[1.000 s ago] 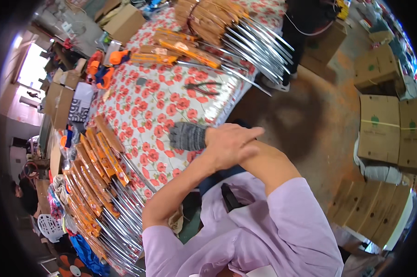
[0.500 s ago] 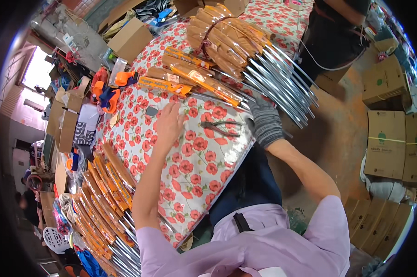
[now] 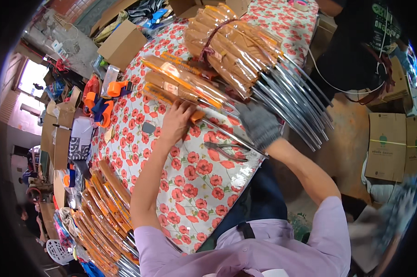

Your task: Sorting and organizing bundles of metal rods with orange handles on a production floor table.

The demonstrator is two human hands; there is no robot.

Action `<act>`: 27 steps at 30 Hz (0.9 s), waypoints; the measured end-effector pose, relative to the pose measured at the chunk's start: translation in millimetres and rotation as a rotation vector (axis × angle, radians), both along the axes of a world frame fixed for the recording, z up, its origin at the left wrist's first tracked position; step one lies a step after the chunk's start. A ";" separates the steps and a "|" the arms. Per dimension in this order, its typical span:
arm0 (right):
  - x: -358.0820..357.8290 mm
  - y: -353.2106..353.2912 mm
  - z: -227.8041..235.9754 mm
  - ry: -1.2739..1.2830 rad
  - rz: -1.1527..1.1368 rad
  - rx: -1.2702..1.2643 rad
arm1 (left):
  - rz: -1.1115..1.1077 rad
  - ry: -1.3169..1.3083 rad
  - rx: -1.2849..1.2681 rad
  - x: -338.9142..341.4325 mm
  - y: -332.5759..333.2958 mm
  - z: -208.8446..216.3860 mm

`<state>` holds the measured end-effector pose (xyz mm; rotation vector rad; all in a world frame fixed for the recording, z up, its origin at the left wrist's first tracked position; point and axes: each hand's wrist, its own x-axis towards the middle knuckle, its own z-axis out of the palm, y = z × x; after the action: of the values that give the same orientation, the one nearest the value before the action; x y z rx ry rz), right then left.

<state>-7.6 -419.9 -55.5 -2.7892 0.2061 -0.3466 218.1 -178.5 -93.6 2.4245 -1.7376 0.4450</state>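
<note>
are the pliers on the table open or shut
Slightly open. The pliers lie flat on the flowered tablecloth, handles spread apart, untouched, between the left hand and gloved right hand.

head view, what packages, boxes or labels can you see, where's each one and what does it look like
Wrapped tools: long orange-and-brown packs on the flowered table, under the bare left hand.
Tied bundle: brown sleeves, metal rods fanning right, above the gloved right hand.
Open carton: plain brown, table's far left.
Flat cartons: tan, small green mark, floor at right.
</note>
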 end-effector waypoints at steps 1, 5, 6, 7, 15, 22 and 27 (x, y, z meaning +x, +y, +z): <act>25.3 -5.1 -6.8 0.094 0.009 -0.023 | -0.004 0.008 0.003 -9.1 -6.1 1.6; 84.4 -2.5 -42.0 0.221 0.010 0.076 | 0.038 0.074 0.016 -27.5 -15.3 17.6; 89.7 3.9 -48.8 0.112 -0.062 0.059 | 0.047 0.122 0.002 -28.8 -13.6 22.1; 91.7 5.6 -55.3 0.004 -0.137 0.042 | 0.054 0.170 -0.011 -29.7 -12.7 26.3; 78.9 8.1 -34.9 0.023 -0.100 0.007 | 0.034 0.150 -0.200 -9.4 -14.5 53.3; 115.2 -2.3 -45.0 0.116 0.133 0.105 | 0.090 -0.044 -0.194 28.1 -46.7 21.1; 111.5 -9.1 -85.3 -0.038 0.373 -0.040 | 0.166 -0.117 -0.125 6.8 -46.7 7.6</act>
<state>103.9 -429.0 -140.8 -2.7784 -0.3299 -0.3113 225.0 -225.2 -86.0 2.5078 -1.5043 0.7050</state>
